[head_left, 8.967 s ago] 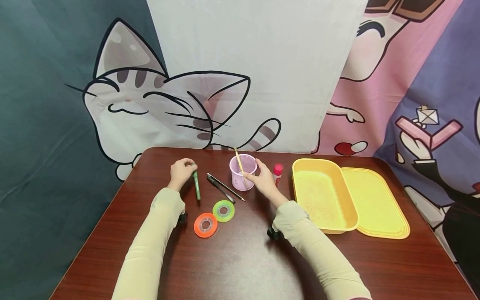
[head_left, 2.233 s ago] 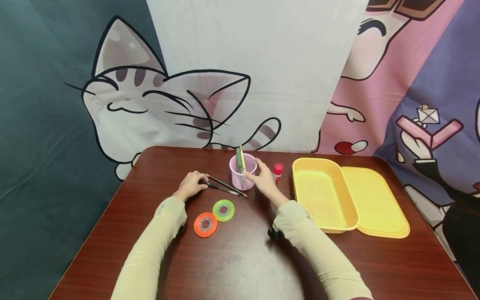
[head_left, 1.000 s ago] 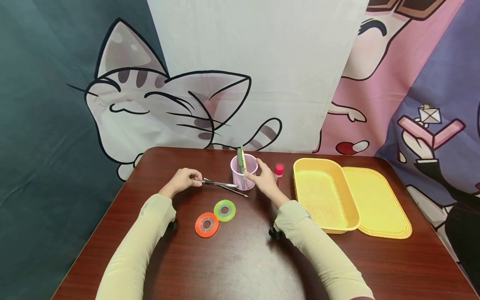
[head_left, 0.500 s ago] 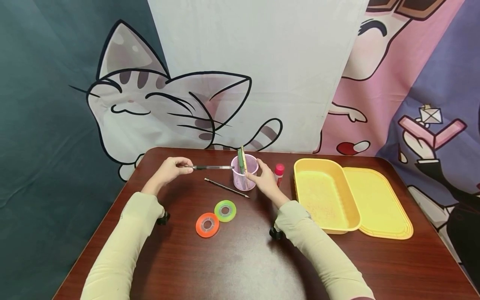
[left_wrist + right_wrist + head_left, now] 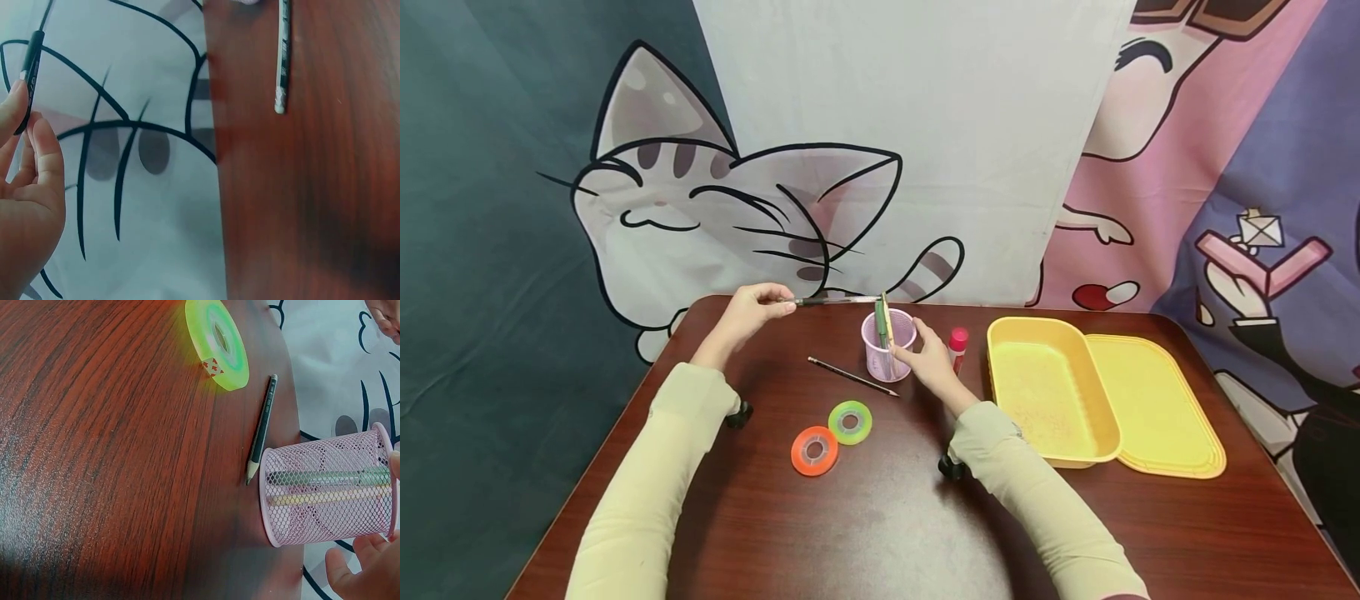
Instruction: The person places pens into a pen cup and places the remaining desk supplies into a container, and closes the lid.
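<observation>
My left hand pinches a black-and-clear pen by its dark end. The pen lies nearly level, its far tip by the tops of the items in a pink mesh pen cup. A green pen and a yellow stick-like item stand in the cup. With thumb and fingers about the rim, my right hand holds the cup upright on the table. A dark pencil lies left of the cup. In the left wrist view, the pen's dark end sits between thumb and fingers.
A red-capped glue stick stands right of the right hand. Green and orange tape rolls lie in front. A yellow tray and its lid are at the right. A printed cloth hangs behind the table.
Earlier the green pen went from the table into the cup. My left hand then picked the black pen off the table and raised it towards the cup. My right hand stayed at the cup.
</observation>
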### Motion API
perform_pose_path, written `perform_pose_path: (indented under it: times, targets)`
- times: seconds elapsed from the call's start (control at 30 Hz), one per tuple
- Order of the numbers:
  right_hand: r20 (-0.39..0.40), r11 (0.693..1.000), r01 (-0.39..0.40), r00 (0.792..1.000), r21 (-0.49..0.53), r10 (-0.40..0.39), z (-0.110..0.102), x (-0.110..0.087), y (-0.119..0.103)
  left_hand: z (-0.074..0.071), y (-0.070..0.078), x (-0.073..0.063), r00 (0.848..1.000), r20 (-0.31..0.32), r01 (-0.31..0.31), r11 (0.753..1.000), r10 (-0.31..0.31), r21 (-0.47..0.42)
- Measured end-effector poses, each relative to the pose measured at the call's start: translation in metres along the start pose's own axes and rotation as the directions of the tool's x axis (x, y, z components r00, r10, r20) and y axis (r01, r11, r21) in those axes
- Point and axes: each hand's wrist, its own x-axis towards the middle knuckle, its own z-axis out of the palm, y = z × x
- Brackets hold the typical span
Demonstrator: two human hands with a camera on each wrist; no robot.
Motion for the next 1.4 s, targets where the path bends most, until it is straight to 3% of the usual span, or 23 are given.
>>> perform_pose_path:
  times: [0.4, 0.73, 1.03, 1.4]
  targets:
    - [0.007, 1.000, -0.009, 1.000, 0.016, 0.009, 0.000, 0.001, 0.001, 0.020, 0.027, 0.014, 1.000, -0.020, 0.001, 0.999, -0.001, -0.038]
    - [0.008, 1.000, -0.007, 1.000, 0.005, 0.007, 0.000, 0.001, 0.001, 0.037, 0.039, 0.030, 0.997, 0.062, -0.049, 0.992, 0.042, 0.113]
    - [0.007, 1.000, -0.004, 1.000, 0.003, 0.004, 0.000, 0.002, 0.000, 0.054, 0.037, 0.036, 0.993, 0.116, -0.039, 0.973, 0.013, 0.226]
    - [0.000, 1.000, -0.004, 1.000, -0.002, 0.004, 0.001, 0.002, 0.003, 0.074, 0.027, 0.040, 0.990, 0.145, -0.041, 0.964, 0.003, 0.262]
